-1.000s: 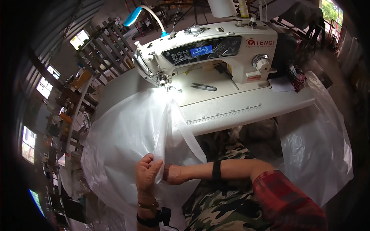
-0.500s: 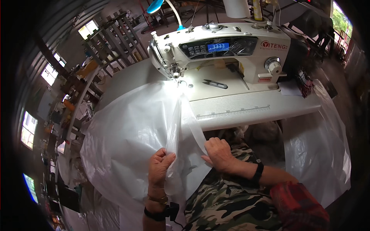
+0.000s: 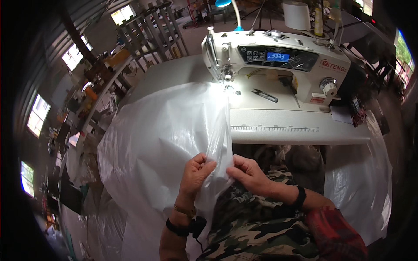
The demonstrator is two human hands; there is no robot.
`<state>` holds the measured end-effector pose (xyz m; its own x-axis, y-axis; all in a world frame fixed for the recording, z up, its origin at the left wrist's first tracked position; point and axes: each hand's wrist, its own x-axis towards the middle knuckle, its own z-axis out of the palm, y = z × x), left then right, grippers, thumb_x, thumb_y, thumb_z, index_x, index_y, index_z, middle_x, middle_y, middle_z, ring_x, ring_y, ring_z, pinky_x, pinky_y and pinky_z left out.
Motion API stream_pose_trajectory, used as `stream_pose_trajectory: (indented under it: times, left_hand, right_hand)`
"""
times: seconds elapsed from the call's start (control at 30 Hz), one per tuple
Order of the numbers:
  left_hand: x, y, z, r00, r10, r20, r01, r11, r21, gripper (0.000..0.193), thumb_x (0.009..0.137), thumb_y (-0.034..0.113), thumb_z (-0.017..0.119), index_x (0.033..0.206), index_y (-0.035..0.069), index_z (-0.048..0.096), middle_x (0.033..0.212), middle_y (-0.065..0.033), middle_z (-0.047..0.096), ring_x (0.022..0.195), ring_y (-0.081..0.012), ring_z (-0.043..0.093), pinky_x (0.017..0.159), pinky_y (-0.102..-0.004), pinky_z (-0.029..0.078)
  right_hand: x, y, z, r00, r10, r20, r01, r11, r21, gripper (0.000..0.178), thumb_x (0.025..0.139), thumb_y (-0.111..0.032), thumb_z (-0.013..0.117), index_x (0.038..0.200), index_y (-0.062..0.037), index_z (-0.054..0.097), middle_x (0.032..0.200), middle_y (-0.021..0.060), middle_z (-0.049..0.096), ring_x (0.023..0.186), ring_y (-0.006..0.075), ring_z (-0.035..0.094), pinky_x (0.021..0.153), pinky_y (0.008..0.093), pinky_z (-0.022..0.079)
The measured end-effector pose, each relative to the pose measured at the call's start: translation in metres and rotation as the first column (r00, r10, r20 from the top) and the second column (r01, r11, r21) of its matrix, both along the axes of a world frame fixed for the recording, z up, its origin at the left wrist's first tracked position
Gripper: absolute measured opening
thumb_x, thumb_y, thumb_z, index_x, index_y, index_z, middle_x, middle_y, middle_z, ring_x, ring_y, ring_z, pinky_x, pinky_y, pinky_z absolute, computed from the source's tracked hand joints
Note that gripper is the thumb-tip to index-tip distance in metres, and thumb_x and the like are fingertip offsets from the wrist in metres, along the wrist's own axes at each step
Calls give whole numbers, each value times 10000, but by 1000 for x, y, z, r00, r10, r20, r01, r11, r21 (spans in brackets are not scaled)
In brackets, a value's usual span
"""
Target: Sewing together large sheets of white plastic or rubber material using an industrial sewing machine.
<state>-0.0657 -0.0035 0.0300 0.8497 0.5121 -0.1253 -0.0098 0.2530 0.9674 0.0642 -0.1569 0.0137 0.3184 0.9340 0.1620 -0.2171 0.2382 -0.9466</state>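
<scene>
A large sheet of white translucent plastic fabric (image 3: 161, 135) spreads over the left of the sewing table and hangs down toward my lap. Its far end lies under the needle area of a white sewing machine (image 3: 278, 48), lit brightly there. My left hand (image 3: 197, 174) pinches a gathered fold of the sheet near its right edge. Close beside it, my right hand (image 3: 248, 174) grips that right edge between thumb and fingers. The edge runs from my hands up to the needle almost straight. Both hands are just in front of the table, above my camouflage-patterned clothing.
Thread snips (image 3: 264, 95) lie on the machine bed, right of the needle. A ruler scale (image 3: 274, 128) runs along the table's front. More white plastic sheeting (image 3: 357, 187) hangs at the right. A blue-headed lamp (image 3: 223, 3) and a thread cone (image 3: 297, 16) stand behind the machine.
My hands have drawn closer together, and the loose strip that my right hand held apart now lies against the left fold. The view has shifted, so the machine appears farther right.
</scene>
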Motion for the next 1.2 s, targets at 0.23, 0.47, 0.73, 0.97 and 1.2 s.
stream_pose_trajectory:
  times: [0.23, 0.47, 0.73, 0.97, 1.2]
  left_hand:
    - [-2, -2, 2, 999, 6, -35, 1, 980, 198, 129, 948, 125, 637, 892, 11, 615, 718, 66, 556, 653, 9, 464, 565, -180, 388]
    - [-3, 0, 4, 997, -43, -57, 61, 928, 368, 142, 956, 114, 591, 913, -22, 590, 691, 18, 551, 669, -35, 427, 572, -239, 402]
    - [-6, 3, 1, 994, -17, -104, 72, 826, 559, 138, 981, 89, 507, 942, -37, 547, 672, -117, 482, 633, -118, 404, 576, -314, 408]
    - [-11, 12, 6, 981, -22, -195, 94, 925, 369, 150, 992, 121, 552, 905, 2, 583, 681, 25, 505, 627, -38, 424, 546, -238, 367]
    - [-4, 27, 84, 978, 85, -191, 89, 659, 747, 115, 920, 63, 600, 866, -37, 584, 622, -16, 486, 609, -51, 459, 540, -255, 380]
  right_hand:
    - [-17, 5, -4, 976, -72, 207, 83, 996, -42, 203, 989, -178, 557, 970, 20, 598, 733, 12, 551, 696, 66, 481, 631, 260, 441]
    - [-18, 14, 4, 789, -41, 614, 78, 996, -33, 215, 954, -208, 579, 899, -1, 566, 703, 158, 612, 613, 307, 627, 595, 379, 487]
    - [-22, 24, -1, 607, -2, 795, 71, 996, -52, 224, 935, -243, 588, 930, -29, 523, 670, 185, 602, 644, 396, 625, 587, 472, 492]
    - [3, 33, -1, 490, -79, 868, -38, 993, 111, 204, 904, -215, 633, 891, -16, 588, 681, 169, 605, 619, 323, 647, 574, 421, 508]
    - [36, 90, -28, 574, 123, 810, 375, 840, -393, 347, 924, -350, 566, 982, -33, 692, 937, 217, 698, 890, 406, 673, 810, 486, 529]
